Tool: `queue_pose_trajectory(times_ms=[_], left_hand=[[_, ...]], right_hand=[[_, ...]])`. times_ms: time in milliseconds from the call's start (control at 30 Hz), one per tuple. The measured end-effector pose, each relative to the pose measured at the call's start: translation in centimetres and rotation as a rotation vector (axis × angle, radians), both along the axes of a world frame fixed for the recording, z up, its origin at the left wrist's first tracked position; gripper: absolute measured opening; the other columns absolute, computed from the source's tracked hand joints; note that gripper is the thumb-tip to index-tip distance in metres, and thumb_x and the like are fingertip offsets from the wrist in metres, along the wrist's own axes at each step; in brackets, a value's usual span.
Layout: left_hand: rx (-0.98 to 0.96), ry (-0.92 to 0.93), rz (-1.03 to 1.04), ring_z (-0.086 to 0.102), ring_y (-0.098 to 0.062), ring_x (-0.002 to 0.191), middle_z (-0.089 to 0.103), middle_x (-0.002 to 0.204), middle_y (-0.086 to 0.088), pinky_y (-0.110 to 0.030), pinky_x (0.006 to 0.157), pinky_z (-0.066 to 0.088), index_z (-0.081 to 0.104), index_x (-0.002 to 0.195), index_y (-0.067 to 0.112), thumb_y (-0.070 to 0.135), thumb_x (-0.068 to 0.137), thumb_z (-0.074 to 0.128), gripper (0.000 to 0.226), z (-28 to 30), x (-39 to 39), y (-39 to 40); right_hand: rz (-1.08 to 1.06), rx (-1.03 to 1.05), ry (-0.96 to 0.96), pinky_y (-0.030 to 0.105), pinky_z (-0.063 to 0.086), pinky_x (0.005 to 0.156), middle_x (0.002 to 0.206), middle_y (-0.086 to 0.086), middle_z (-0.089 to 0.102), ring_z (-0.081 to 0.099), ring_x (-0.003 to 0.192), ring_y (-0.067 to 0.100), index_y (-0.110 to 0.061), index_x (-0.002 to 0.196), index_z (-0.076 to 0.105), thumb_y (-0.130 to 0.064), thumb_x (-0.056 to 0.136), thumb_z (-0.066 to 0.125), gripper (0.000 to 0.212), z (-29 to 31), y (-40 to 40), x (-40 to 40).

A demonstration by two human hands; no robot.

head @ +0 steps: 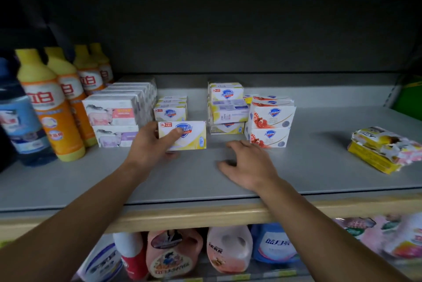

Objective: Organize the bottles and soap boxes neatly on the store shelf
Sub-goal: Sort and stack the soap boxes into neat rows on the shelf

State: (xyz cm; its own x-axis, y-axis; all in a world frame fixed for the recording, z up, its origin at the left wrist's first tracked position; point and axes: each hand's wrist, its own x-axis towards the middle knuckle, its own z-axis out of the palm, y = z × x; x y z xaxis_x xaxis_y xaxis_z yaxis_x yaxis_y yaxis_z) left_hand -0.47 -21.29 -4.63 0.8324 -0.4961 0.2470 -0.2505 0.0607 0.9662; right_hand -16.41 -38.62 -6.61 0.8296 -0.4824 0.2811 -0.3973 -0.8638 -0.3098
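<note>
— Forearms come in over the shelf's point(205, 192) front edge, nearest of all. What is the left hand point(151, 142) doing?

— It grips a yellow soap box point(189, 136), fingers curled over the front face, thumb underneath. The box stands on its long edge on the shelf, mid-front, just ahead of a short row of matching boxes point(170, 111).

— And the right hand point(247, 164)?

— Holding nothing. Its fingers are spread and loosely bent, tips resting on the shelf just beside the red boxes point(270, 127).

— What could go wrong?

— The held box looks only lightly pinched near one end. If it is pushed back crooked, I judge it could knock the row behind out of line or jam against the pink boxes point(114, 119) to its left.

— Anything further out?

— The mixed stack point(228, 108) toward the back, between the yellow row and the red boxes, sits unevenly, its middle box turned a different way. A nudge from either wrist might topple it.

— The bottles?

— Orange bottles point(54, 103) and a blue one point(21, 122) crowd the left end; a swinging left elbow could tip them. Wrapped packs point(383, 149) lie loosely piled well apart at the right end.
</note>
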Motion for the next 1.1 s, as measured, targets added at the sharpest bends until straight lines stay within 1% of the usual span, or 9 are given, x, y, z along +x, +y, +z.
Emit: queue_pose_trajectory(times_ms=[267, 500, 567, 667, 733, 800, 867, 1000, 1100], left_hand=[[-0.015, 0.104, -0.062, 0.067, -0.019, 0.066, 0.075, 0.087, -0.011, -0.031, 0.058, 0.058, 0.071, 0.098, 0.009, 0.027, 0.086, 0.073, 0.022, -0.5, -0.9, 2.6], [-0.129, 0.301, -0.147, 0.065, -0.021, 0.06, 0.072, 0.078, -0.009, -0.031, 0.057, 0.058, 0.068, 0.094, 0.009, 0.021, 0.093, 0.063, 0.013, -0.1, -0.1, 4.0], [-0.206, 0.377, -0.189, 0.066, -0.023, 0.06, 0.07, 0.078, -0.009, -0.031, 0.058, 0.058, 0.067, 0.096, 0.015, 0.013, 0.092, 0.059, 0.009, 0.1, 0.2, 4.4], [-0.203, 0.326, -0.317, 0.064, -0.023, 0.063, 0.067, 0.09, -0.01, -0.034, 0.065, 0.057, 0.059, 0.126, 0.022, 0.01, 0.086, 0.062, 0.041, -0.2, 0.6, 4.8], [-0.166, 0.262, -0.339, 0.061, -0.02, 0.064, 0.062, 0.083, -0.011, -0.036, 0.067, 0.056, 0.057, 0.13, 0.019, 0.005, 0.084, 0.064, 0.049, -0.3, 0.3, 4.6], [-0.149, 0.181, -0.268, 0.052, -0.014, 0.058, 0.053, 0.069, -0.006, -0.037, 0.065, 0.053, 0.064, 0.116, 0.012, 0.003, 0.089, 0.063, 0.028, -0.5, 0.0, 4.2], [-0.093, 0.044, -0.105, 0.046, -0.012, 0.058, 0.046, 0.061, 0.001, -0.041, 0.066, 0.049, 0.066, 0.081, 0.017, 0.018, 0.09, 0.067, 0.009, -0.7, -0.1, 4.1], [0.094, -0.191, 0.059, 0.038, -0.01, 0.057, 0.039, 0.055, 0.009, -0.03, 0.058, 0.035, 0.044, 0.059, 0.018, 0.057, 0.077, 0.066, 0.048, -1.2, 0.2, 4.1], [0.13, -0.199, 0.123, 0.04, -0.008, 0.051, 0.044, 0.051, 0.009, -0.028, 0.059, 0.035, 0.048, 0.058, 0.014, 0.047, 0.088, 0.065, 0.048, -1.5, 0.6, 3.9]], right_hand=[[0.326, 0.183, -0.258, 0.025, 0.04, 0.098, 0.142, -0.009, 0.033, 0.04, 0.127, 0.007, -0.032, 0.146, 0.027, -0.033, 0.071, 0.078, 0.091, 0.9, 4.4, 2.0], [0.372, 0.282, -0.414, 0.025, 0.044, 0.097, 0.135, -0.004, 0.046, 0.049, 0.119, 0.008, -0.029, 0.143, 0.037, -0.014, 0.076, 0.075, 0.079, 0.7, 6.3, 4.8], [0.352, 0.445, -0.466, 0.029, 0.048, 0.097, 0.129, -0.003, 0.057, 0.057, 0.113, 0.009, -0.031, 0.136, 0.043, -0.019, 0.074, 0.078, 0.072, 0.6, 6.2, 4.9], [0.289, 0.668, -0.518, 0.041, 0.052, 0.093, 0.106, -0.001, 0.068, 0.066, 0.097, 0.016, -0.038, 0.113, 0.057, -0.045, 0.071, 0.073, 0.046, 0.7, 5.5, 4.8], [0.24, 0.739, -0.517, 0.039, 0.055, 0.078, 0.085, 0.0, 0.068, 0.068, 0.075, 0.014, -0.036, 0.094, 0.064, -0.062, 0.068, 0.061, 0.037, 0.9, 5.2, 4.8], [0.198, 0.753, -0.479, 0.03, 0.052, 0.067, 0.069, -0.004, 0.066, 0.066, 0.061, 0.01, -0.028, 0.088, 0.066, -0.073, 0.067, 0.048, 0.053, 0.9, 5.2, 4.8], [0.158, 0.766, -0.442, 0.022, 0.052, 0.065, 0.067, -0.007, 0.071, 0.067, 0.06, 0.009, -0.024, 0.087, 0.07, -0.079, 0.069, 0.036, 0.067, 0.9, 5.2, 4.9], [0.159, 0.71, -0.393, -0.004, 0.036, 0.053, 0.067, -0.032, 0.067, 0.06, 0.067, -0.02, -0.056, 0.07, 0.07, -0.072, 0.087, 0.024, 0.051, 1.0, 5.5, 4.6], [0.139, 0.67, -0.407, -0.008, 0.031, 0.054, 0.059, -0.039, 0.059, 0.052, 0.062, -0.028, -0.055, 0.062, 0.068, -0.058, 0.1, 0.027, 0.056, 1.1, 5.6, 4.5]])
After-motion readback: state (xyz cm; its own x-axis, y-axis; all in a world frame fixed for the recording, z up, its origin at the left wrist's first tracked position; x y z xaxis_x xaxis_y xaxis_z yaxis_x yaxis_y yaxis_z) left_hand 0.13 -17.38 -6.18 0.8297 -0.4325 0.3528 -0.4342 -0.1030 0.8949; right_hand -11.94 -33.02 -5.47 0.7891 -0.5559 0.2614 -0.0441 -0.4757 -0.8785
